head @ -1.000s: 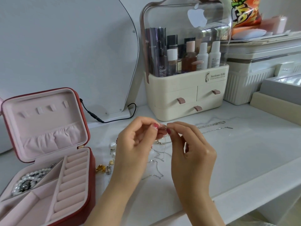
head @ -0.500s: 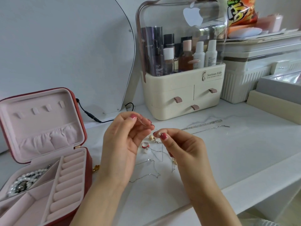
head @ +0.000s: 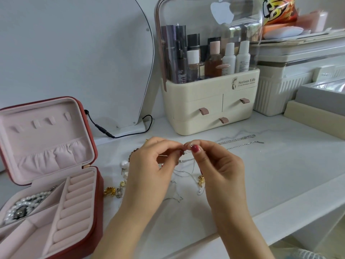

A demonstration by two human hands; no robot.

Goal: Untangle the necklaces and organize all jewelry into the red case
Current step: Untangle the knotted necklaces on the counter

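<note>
**Thin silver necklace chain pinched between both hands above the desk**

The thin silver necklace chain (head: 186, 161) hangs between the two hands over the middle of the white marble-patterned desk (head: 280, 174). The right hand (head: 222, 171) pinches the chain's small ring clasp between thumb and forefinger, its grip narrow and tight on the metal, the red-painted thumbnail facing the camera. The left hand (head: 149, 169) meets it fingertip to fingertip, thumb and forefinger curled in a narrow grip on the chain just beside the clasp. Loops of the chain trail down from the fingers to the desk surface below, where more fine chain lies in a loose tangle.

Two more silver chains (head: 240, 142) lie stretched out on the desk behind the right hand. Left of the left hand lie a white pearl earring (head: 124, 163) and a small gold flower-shaped piece (head: 109, 191); another small gold piece (head: 201, 181) sits under the right hand.

The red jewelry case with pink velvet lining (head: 93, 212) stands open at the left edge of the desk, lid upright. A white pearl strand (head: 28, 202) lies in its rear left compartment; the ring-roll column beside it holds nothing visible.

Behind the hands stands a cream cosmetics organizer with a clear lid and three drawers (head: 209, 109), filled with bottles. A black power cable (head: 115, 134) runs along the desk to a white rounded mirror (head: 74, 53).
</note>
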